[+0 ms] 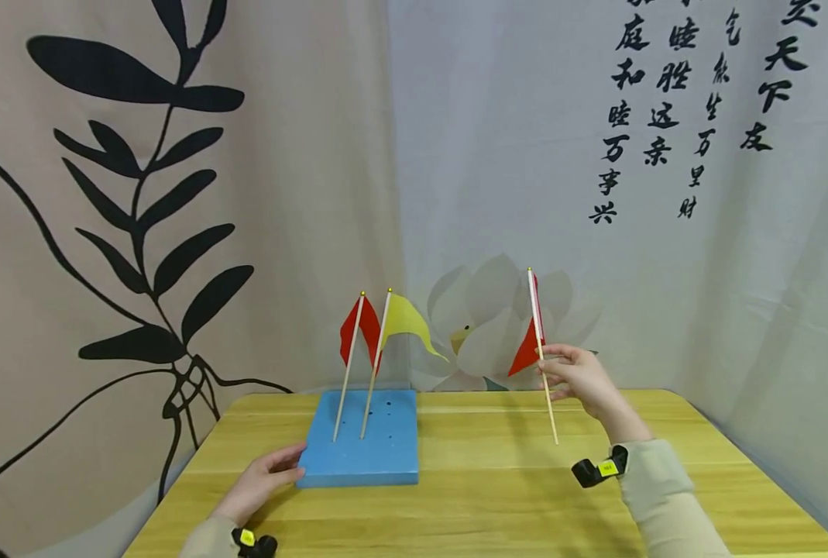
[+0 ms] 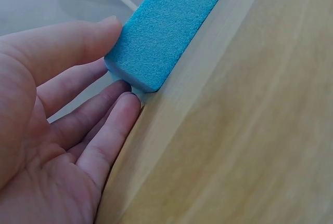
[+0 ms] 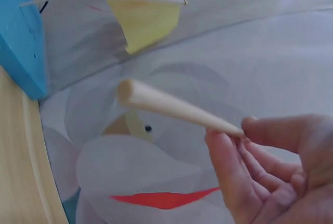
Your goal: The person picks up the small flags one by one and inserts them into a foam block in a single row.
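Note:
A blue foam block [image 1: 358,466] with small holes lies on the table. Upright in it, leaning slightly, are a red flag [image 1: 370,325] and a yellow flag [image 1: 403,319] on thin wooden sticks. My left hand [image 1: 263,482] touches the block's near left corner; in the left wrist view its thumb meets the block's edge and the fingers lie loosely beside it. To the right, above the table, my right hand [image 1: 581,378] pinches the stick of another red flag [image 1: 525,353] between thumb and fingers. The stick's bare lower end [image 3: 166,105] points toward the right wrist camera.
The wooden table [image 1: 483,511] extends around the block and under the right hand. Behind it hangs a curtain [image 1: 497,186] printed with a plant, a flower and black writing. Each wrist wears a small black camera [image 1: 598,468] on a strap.

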